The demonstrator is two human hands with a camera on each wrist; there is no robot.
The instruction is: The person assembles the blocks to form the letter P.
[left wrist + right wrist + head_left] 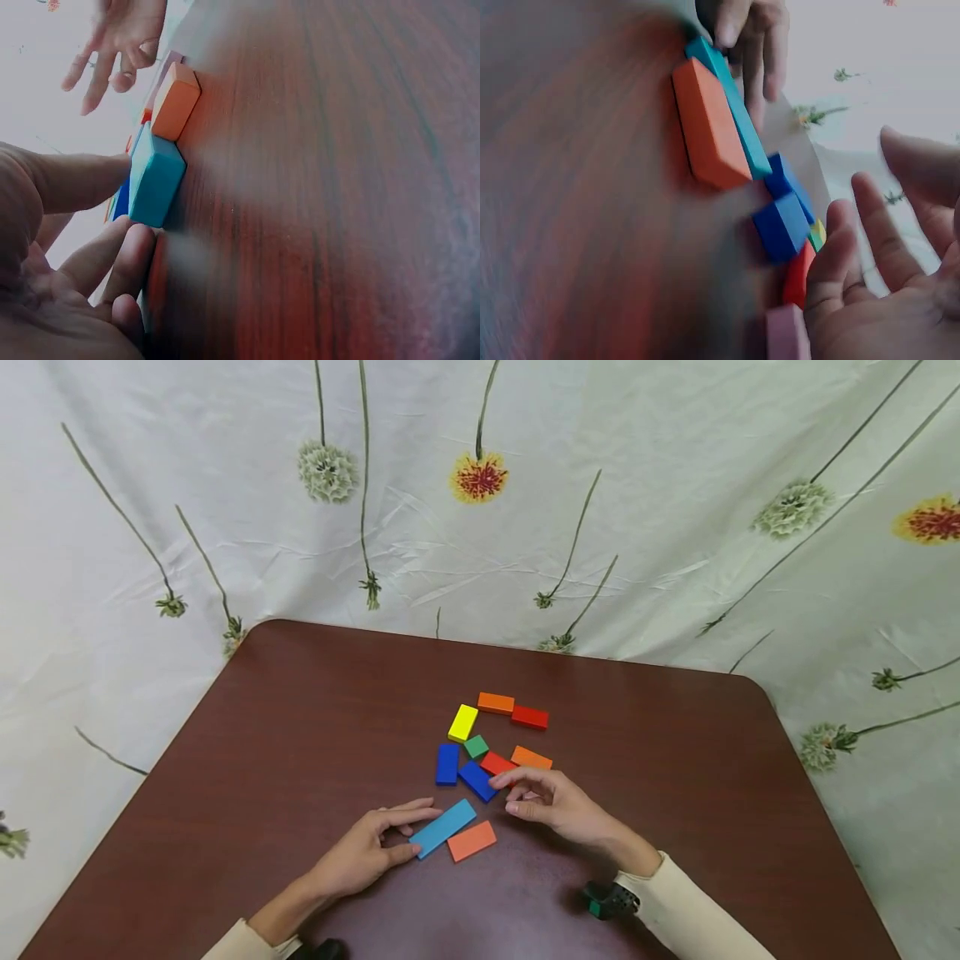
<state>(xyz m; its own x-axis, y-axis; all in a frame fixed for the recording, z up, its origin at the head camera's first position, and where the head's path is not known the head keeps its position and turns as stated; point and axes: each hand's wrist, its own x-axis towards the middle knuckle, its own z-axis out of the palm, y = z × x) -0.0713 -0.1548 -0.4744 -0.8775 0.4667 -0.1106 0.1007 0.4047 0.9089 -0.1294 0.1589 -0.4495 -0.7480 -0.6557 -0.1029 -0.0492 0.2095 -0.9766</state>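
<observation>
Pale floral fabric point(420, 543) is hanging behind a dark reddish-brown table point(337, 677), whose near edge is falling outside the head view. On the near part, left of centre, a light blue rectangular block point(446, 828) is lying flat, its near left end pinched between the thumb and fingers of the left hand point(360, 852); some of those fingertips are hiding behind it. Just right of it, a coral block point(472, 841) is lying. Farther right, the right hand point(551, 802) is hovering with loosely bent fingers apart, holding nothing and partly covering a red block point(498, 764). A pink block point(786, 334), concealed in the head view, is showing cut off in the right wrist view. Beyond, blue, green, yellow, orange and red blocks are lying loosely grouped. A dark left wristband point(322, 950) is running out of frame.
</observation>
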